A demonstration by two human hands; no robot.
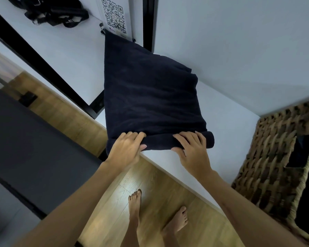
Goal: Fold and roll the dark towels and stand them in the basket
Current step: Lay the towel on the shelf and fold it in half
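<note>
**Both hands on the rolled edge of a dark towel at the table's near side**

Head view: a dark navy terry towel [150,97], folded into a long strip, lies flat on the white table top [227,111] in the middle of the frame. Its far end reaches the upper centre, where it touches a white sheet printed with QR codes [114,15]. Its near end, at the table edge in the lower middle, is turned over into a short thick roll.

The left hand [126,150] rests on the left part of this roll. Its fingers lie close together and are bent over the top of the roll, and the thumb presses the front of it, so the roll is gripped between them. The right hand [191,150] is on the right part of the roll. Its fingers are a little spread and curved over the top, and the thumb is below, against the front side.

At the right edge of the frame stands a brown woven wicker basket [268,157] on the same table, well apart from the towel. Something dark is seen inside it, but I cannot tell what it is.

In the upper left a bundle of black straps with metal buckles [55,13] lies on a white surface. Below the table, in the lower part of the frame, there are a wooden plank floor [159,202] and two bare feet [135,204].
</note>
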